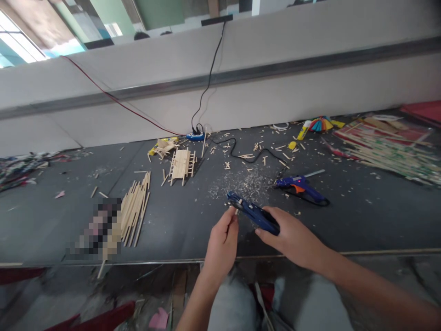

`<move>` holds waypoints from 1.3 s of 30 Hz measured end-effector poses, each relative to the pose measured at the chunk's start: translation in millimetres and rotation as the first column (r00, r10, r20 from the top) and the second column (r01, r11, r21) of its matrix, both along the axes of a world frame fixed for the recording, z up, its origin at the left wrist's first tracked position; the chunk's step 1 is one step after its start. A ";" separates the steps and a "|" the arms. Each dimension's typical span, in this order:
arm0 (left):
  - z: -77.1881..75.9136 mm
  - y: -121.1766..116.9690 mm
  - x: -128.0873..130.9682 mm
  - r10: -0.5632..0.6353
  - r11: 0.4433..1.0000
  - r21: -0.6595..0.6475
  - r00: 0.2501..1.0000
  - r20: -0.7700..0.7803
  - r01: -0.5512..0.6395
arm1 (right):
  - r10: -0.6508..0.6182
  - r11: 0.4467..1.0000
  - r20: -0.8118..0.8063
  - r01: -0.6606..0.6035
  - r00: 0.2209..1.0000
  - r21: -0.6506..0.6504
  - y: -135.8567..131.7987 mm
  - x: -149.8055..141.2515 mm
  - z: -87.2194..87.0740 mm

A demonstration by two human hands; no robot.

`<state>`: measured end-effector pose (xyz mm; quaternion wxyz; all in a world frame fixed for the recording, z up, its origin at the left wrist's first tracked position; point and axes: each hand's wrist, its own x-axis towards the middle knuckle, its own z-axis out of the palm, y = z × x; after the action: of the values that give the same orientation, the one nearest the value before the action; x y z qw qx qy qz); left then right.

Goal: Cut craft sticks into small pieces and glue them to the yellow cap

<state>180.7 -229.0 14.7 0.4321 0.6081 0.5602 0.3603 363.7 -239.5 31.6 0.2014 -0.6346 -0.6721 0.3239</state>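
My right hand [292, 239] grips a blue cutter [253, 214] by its handles, with the jaws pointing left over the dark table [179, 230]. My left hand [222, 246] pinches a short wooden stick [236, 211] and holds its tip at the cutter's jaws. Both hands hover near the table's front edge, above my knees. Pale sawdust and stick offcuts [246, 181] lie just beyond the cutter.
A blue and orange glue gun [301, 187] lies to the right, its cord running to a power strip [195, 136] by the wall. A small stick-built frame [181, 164] and a bundle of long sticks [136, 207] sit to the left. Coloured paper and a stick mat [386, 142] lie far right.
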 end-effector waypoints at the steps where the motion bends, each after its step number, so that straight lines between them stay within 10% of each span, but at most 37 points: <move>1: 0.6 -0.5 -0.2 0.007 1.000 0.000 1.000 -0.005 -0.007 | -0.005 1.000 -0.005 0.005 1.000 -0.002 -0.2 -0.7 0.1; 39: 12.0 -12.6 0.6 0.064 0.997 -0.025 0.994 -0.090 -0.067 | 0.111 0.993 -0.090 -0.114 0.990 -0.030 3.2 -14.6 6.4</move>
<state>181.3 -241.6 26.7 0.4030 0.5986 0.6036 0.3389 349.1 -236.3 38.0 0.2010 -0.5843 -0.6914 0.3743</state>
